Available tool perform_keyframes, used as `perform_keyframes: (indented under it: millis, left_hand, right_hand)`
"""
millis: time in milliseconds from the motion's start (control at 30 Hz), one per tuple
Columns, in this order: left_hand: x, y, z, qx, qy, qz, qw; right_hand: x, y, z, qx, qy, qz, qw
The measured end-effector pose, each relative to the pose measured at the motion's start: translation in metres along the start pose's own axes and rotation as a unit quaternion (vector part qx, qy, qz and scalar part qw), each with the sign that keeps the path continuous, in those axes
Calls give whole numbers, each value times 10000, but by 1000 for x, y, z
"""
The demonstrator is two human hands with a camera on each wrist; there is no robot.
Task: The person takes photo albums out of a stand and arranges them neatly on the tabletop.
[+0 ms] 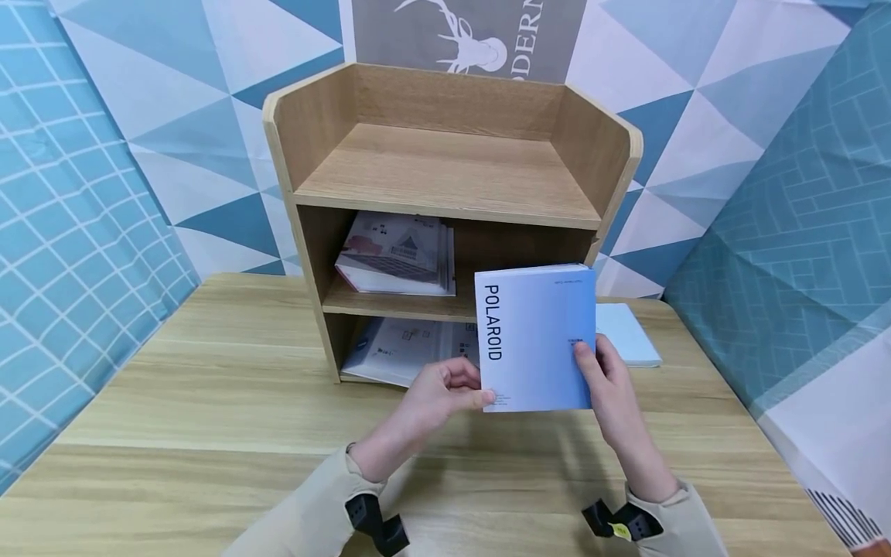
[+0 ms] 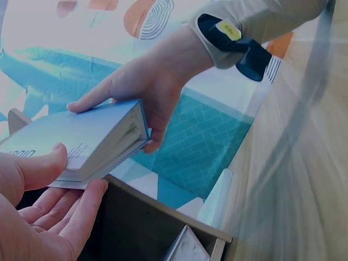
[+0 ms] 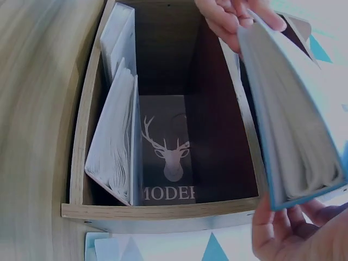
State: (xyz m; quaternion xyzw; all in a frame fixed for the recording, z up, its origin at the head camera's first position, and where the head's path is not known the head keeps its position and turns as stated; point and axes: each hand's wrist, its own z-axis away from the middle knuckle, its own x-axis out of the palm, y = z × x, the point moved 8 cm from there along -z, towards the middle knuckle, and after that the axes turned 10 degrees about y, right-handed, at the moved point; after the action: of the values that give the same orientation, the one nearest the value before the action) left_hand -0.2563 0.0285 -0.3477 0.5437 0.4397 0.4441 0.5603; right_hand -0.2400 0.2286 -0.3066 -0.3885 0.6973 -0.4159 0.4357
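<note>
Blue book [image 1: 536, 333] marked POLAROID is up off the table [image 1: 209, 418], in front of the R side of the shelf unit [image 1: 445, 166], cover to the head cam. L hand [image 1: 445, 389] pinches its lower L corner, thumb on cover; R hand [image 1: 616, 393] grips the R edge, thumb also on front. Step in hand: prob. lining it up for shelving. Next move prob. calls for turning it upright, spine out, & sliding it into the mid. tier's gap, R of the stood books [image 1: 393, 251], w/o knocking them.
</note>
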Motion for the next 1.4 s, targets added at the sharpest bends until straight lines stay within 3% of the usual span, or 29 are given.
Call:
perform_keyframes:
  millis: [200,433,800,1100,1400]
  left_hand:
    - [7,2,8,34,-175,178,9997]
    - [22,6,15,424,-563,141,9974]
    - [35,1,15,498,-502,-209,9973]
    - [45,-6,11,430,-393,-622,9964]
    - [54,-14,9,174,-303,-284,9990]
  right_hand:
    - [-5,-1,4,-130,459,-81,9988]
    - [-19,1,9,-309,997,-21,9945]
    - [-33,19,16,-256,909,450,9945]
    - [-42,38,20,244,737,518,9956]
    - [-48,50,20,661,623,728,9932]
